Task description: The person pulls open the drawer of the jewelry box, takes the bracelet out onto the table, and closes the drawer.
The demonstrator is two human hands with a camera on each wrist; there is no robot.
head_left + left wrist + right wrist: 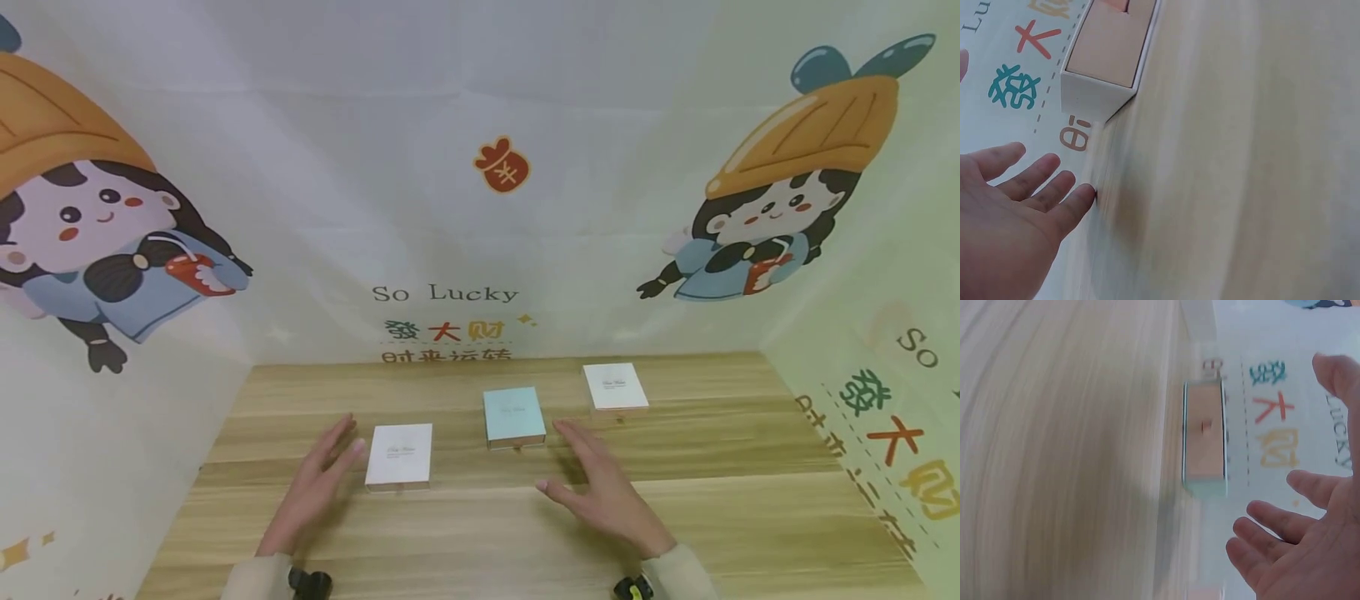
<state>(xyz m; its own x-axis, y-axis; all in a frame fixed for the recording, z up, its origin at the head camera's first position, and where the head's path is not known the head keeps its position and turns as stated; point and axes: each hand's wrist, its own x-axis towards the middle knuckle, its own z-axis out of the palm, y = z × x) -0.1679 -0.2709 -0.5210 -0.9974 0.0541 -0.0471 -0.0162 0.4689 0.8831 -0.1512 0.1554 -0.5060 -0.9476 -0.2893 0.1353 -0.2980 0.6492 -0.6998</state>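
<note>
Three small flat boxes lie on the wooden table. A white box [400,455] is at the left, a light blue box [513,414] in the middle, and another white box [615,386] farther back at the right. My left hand [317,477] is just left of the nearer white box, apart from it, fingers extended and holding nothing. Just right of and nearer than the blue box is my right hand [600,487], its fingers spread and nothing in them. In the wrist views the boxes' front ends show a tan inner drawer face [1113,40].
A pale printed backdrop [337,208] rises behind the wooden table [480,533] and along both sides. Cartoon figures, lettering and a red pouch [502,165] are printed on it. Both sleeves [678,573] have dark devices at the wrists.
</note>
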